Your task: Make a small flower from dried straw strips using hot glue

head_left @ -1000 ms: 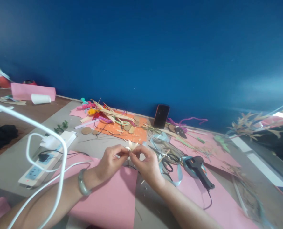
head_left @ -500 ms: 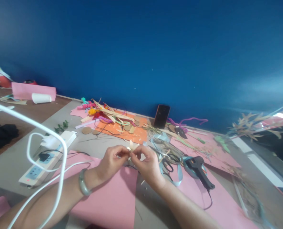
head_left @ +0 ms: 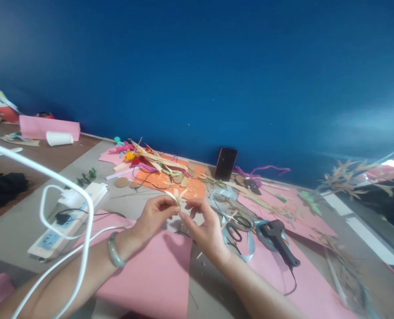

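Note:
Between the thumb and finger of my left hand [head_left: 157, 215] is a small flower-like piece of pale dried leaf strips [head_left: 177, 197], its tips fanned upward. My right hand [head_left: 203, 226] is just beside it, thumb and fingers parted, with the thumb tip close to the piece. Whether that thumb touches it I cannot tell. Both hands are above the inner edge of a pink sheet [head_left: 150, 279]. Past them lies an orange sheet [head_left: 197, 191] with dried strips [head_left: 157, 156] and round wooden slices [head_left: 121, 182] about it.
A white power strip [head_left: 67, 221] sits at left, and a thick white cable [head_left: 89, 212] loops across the foreground. At right are black-handled scissors [head_left: 235, 230], blue ribbon [head_left: 251, 246] and a black glue gun [head_left: 280, 241]. A phone [head_left: 225, 164] leans against the blue wall [head_left: 197, 79].
My right thumb and fingers have come apart and drawn back slightly from the leaf piece. My left hand keeps its pinch, and the piece's spread tips show more plainly.

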`<state>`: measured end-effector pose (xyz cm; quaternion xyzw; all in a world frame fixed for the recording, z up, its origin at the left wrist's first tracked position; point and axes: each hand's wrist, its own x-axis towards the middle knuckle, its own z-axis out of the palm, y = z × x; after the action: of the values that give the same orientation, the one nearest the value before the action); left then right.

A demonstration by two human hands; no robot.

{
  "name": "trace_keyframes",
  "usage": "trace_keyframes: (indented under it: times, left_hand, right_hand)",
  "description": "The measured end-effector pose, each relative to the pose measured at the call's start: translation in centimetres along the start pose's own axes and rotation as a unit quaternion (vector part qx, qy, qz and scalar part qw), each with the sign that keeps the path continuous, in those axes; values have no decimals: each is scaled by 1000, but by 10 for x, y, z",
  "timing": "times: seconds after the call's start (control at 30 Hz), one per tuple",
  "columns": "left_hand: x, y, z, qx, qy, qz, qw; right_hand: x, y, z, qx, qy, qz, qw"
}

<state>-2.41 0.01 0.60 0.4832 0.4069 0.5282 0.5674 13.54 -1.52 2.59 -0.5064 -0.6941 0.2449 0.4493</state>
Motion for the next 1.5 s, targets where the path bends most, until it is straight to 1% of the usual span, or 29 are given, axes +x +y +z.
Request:
trace_keyframes:
  times: [0.07,0.13,0.27,0.4,0.57,0.7,0.83,1.0,1.13,1.2,1.37,1.5]
  left_hand:
    - [1,2,-1,-6,10,-4,1000]
    - [1,3,-1,-17,10,-8,1000]
    - [1,1,-1,-54,-7,-21,998]
    - [1,-2,-1,-66,-19,-28,997]
    - [1,0,-2,-65,-37,-33,997]
    - [1,7,-5,-50,-63,-44,996]
    - [3,11,-9,-39,-93,-46,994]
    - [8,3,-13,-48,-67,-67,994]
    - [8,-1,-12,-55,-46,-69,995]
    - [7,0,-11,-59,-21,-57,996]
    - [10,-4,-14,-77,56,5,995]
    - [16,-9,-19,-67,109,13,992]
  right_hand:
    - [0,1,2,0,1,7,1000]
    - [-1,2,3,1,-13,6,1000]
    - [-2,1,6,19,-27,-6,999]
    - [-3,5,6,20,-37,-19,999]
    - [-1,13,4,8,-25,-32,999]
    - [1,13,2,7,-24,-30,999]
    - [1,10,0,23,-39,-15,999]
    - [3,8,0,55,-45,26,997]
    - [5,11,-1,70,-33,56,995]
    - [6,13,-2,70,-25,68,995]
    - [7,20,-3,72,-14,102,992]
    - [7,23,-2,92,-13,118,989]
